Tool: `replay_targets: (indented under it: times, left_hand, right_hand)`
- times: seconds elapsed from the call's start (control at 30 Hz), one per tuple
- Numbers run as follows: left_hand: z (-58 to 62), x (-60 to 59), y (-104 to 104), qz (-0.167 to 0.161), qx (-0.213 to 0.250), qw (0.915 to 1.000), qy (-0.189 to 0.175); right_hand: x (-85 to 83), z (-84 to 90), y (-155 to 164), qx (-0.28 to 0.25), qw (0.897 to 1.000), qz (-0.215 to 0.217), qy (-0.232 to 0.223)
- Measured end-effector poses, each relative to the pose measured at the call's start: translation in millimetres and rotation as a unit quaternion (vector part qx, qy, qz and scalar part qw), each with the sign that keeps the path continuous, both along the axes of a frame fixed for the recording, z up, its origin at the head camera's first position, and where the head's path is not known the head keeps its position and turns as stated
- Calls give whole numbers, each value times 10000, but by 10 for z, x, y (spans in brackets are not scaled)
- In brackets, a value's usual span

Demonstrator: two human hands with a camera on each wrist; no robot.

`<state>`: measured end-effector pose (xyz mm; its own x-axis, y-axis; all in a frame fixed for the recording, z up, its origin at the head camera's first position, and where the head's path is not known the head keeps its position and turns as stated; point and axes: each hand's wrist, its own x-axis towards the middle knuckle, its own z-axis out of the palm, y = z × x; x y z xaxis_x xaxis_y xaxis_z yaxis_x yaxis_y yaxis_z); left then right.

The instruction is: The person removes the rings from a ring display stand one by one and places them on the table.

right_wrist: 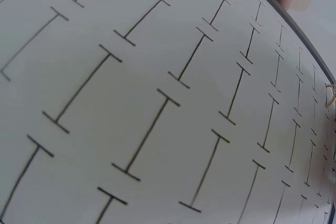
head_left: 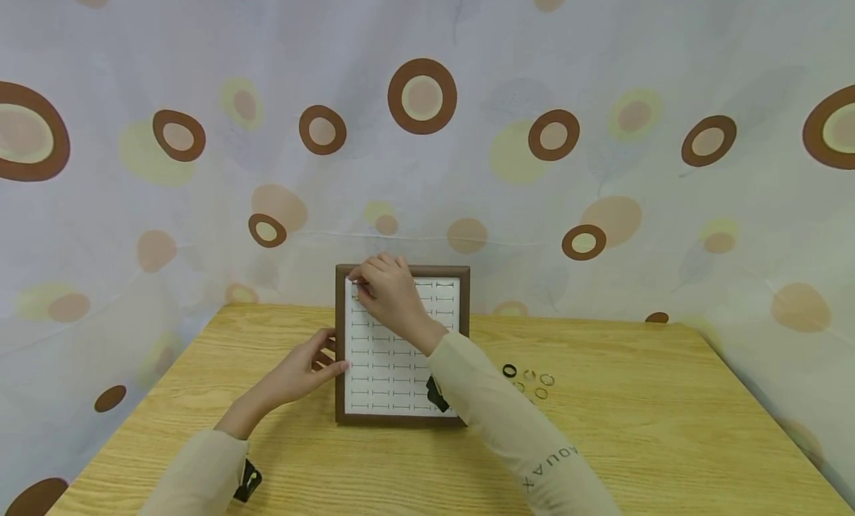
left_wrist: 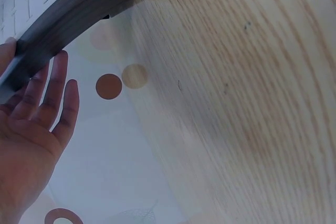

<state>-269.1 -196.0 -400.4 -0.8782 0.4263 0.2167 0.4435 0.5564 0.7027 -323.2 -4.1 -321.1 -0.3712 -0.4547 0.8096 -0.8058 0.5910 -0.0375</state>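
Observation:
A ring display board with a brown frame and a white slotted face stands upright on the table. My left hand grips its left edge, thumb on the front and fingers behind; the left wrist view shows these fingers against the dark frame. My right hand is at the board's upper left corner, its thumb and fingertips pinched together at the top slots. A small gold-coloured ring shows there at the edge of the right wrist view; the fingers mostly hide it.
Several loose rings lie on the wooden table right of the board, among them a black ring and a thin pale ring. A patterned curtain hangs behind the table and along its sides.

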Motion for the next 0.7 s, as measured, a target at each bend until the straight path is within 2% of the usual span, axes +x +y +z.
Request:
replay_targets:
  times: [0.7]
  left_hand:
    - [-12, -7, 5, 65, -46, 9999, 93]
  right_hand:
    - [29, 31, 47, -37, 9994, 263, -210]
